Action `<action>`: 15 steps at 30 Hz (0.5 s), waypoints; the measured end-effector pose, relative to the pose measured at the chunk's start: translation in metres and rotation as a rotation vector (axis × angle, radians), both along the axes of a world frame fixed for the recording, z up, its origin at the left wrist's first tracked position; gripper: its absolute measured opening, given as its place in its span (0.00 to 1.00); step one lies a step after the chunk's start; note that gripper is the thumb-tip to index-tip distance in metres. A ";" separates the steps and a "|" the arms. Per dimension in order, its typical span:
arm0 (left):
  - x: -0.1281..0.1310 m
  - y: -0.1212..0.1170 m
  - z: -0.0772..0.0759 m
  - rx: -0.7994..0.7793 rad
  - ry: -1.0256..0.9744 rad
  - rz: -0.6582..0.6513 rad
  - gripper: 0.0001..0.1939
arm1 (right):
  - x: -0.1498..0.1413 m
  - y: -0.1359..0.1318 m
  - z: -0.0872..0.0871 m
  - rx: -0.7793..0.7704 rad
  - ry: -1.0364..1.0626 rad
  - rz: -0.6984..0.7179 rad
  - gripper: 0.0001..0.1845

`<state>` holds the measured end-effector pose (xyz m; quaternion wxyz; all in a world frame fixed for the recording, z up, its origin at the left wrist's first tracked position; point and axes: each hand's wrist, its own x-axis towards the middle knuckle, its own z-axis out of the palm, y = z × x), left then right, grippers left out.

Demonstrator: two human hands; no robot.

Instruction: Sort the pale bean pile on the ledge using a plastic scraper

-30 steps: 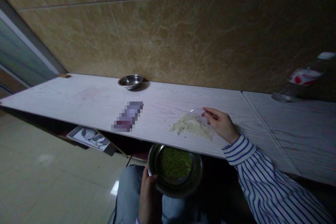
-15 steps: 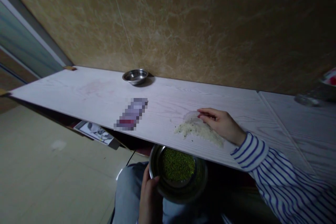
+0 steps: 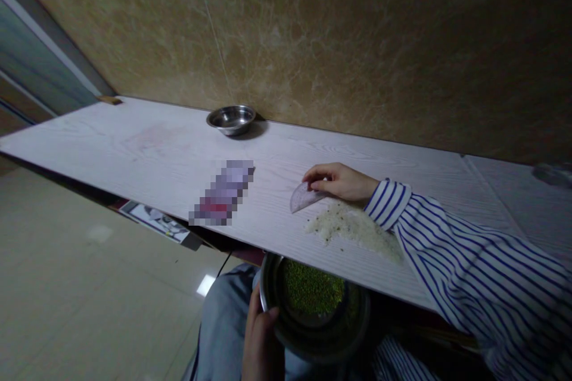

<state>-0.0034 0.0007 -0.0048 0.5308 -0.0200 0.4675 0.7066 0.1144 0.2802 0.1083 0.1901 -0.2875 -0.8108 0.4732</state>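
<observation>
Pinching a translucent scraper (image 3: 302,198) in right fingers (image 3: 314,174), left fingers (image 3: 270,313) gripping a steel bowl (image 3: 315,333), packet's (image 3: 222,193) writing pixelated.

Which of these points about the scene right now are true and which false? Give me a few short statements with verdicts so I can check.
1. The left hand holds a steel bowl of green grains below the board's edge. True.
2. The right hand also grips that bowl. False: it is on a translucent half-round piece on the white wood-grain board.
3. The small steel bowl by the wall is upside down. False: it stands upright.
4. A pale pile lies on the board near the right hand. True.
</observation>
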 end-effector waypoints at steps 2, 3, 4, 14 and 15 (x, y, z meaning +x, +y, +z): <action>0.000 0.002 -0.002 -0.011 -0.048 0.010 0.33 | -0.005 0.004 0.002 -0.036 -0.029 0.089 0.11; 0.000 0.004 -0.003 -0.013 -0.066 0.017 0.33 | -0.006 0.005 0.003 -0.049 -0.046 0.129 0.11; 0.000 0.005 -0.004 -0.014 -0.076 0.023 0.33 | -0.007 0.007 0.005 -0.059 -0.063 0.165 0.11; 0.010 0.010 -0.006 -0.063 -0.042 0.049 0.29 | -0.001 0.009 0.011 -0.180 -0.136 0.345 0.10; 0.011 0.009 -0.003 -0.068 -0.041 0.046 0.28 | 0.000 0.009 0.012 -0.199 -0.138 0.348 0.10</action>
